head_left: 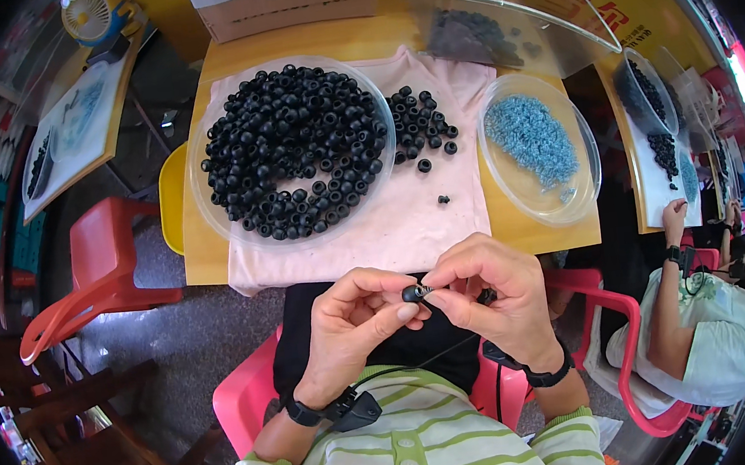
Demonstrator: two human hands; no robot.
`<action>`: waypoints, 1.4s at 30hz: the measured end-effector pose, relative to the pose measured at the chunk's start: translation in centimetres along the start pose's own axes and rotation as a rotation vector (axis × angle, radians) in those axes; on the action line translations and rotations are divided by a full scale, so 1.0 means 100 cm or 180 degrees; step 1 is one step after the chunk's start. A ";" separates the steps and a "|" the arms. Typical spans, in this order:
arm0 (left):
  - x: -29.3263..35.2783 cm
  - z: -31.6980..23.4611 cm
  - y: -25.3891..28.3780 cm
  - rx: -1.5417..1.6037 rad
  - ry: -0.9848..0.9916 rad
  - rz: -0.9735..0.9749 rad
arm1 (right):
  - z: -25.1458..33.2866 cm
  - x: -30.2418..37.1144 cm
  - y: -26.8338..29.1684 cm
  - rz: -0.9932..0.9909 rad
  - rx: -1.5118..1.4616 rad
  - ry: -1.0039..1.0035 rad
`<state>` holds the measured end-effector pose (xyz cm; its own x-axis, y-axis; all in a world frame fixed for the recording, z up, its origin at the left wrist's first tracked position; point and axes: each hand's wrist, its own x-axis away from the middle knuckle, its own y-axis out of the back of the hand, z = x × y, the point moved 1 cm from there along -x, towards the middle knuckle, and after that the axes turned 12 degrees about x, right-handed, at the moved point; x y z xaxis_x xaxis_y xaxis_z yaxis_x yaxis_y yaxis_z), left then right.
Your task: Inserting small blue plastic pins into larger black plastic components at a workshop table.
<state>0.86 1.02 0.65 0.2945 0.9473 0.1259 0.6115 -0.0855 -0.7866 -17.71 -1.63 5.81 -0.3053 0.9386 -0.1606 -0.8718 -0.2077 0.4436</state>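
My left hand (358, 319) pinches a black ball-shaped piece with a hole (411, 294) between thumb and fingertips, above my lap. My right hand (495, 297) meets it there, its thumb and forefinger closed at the hole end on a small part that its fingers mostly hide. Another dark piece (486, 296) shows among the curled fingers of the right hand. Beyond them, a round clear tray (196, 173) is heaped with similar black balls (291, 133). More loose balls (416, 125) lie to its right on a pink cloth (356, 252), with one small black piece (443, 200) nearer me.
A round clear dish (518, 205) of tiny bluish pieces (534, 141) stands right. Behind it, a clear tub (541, 28) holds small dark parts. A cardboard box (288, 3) sits at the back. Another person (695, 327) works at a table on the right.
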 end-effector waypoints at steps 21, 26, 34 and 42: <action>-0.008 0.003 0.005 0.0013 -0.0019 -0.0272 | -0.012 0.004 -0.014 -0.0561 0.1249 0.0860; -0.014 0.008 0.012 0.0097 0.0110 -0.0459 | -0.014 0.006 -0.019 -0.0524 0.2316 0.1281; -0.017 0.003 0.020 0.0646 0.0389 -0.0473 | -0.048 -0.027 0.001 -0.0747 0.2426 0.0105; -0.018 0.004 0.023 0.1405 0.0914 -0.0446 | -0.065 -0.033 -0.004 -0.0315 0.3087 0.0268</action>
<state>1.43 -0.78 -1.64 0.4588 0.8126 0.3593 0.3110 0.2319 -0.9217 -18.83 -6.44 0.46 -0.3068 0.9091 -0.2819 -0.2133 0.2229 0.9512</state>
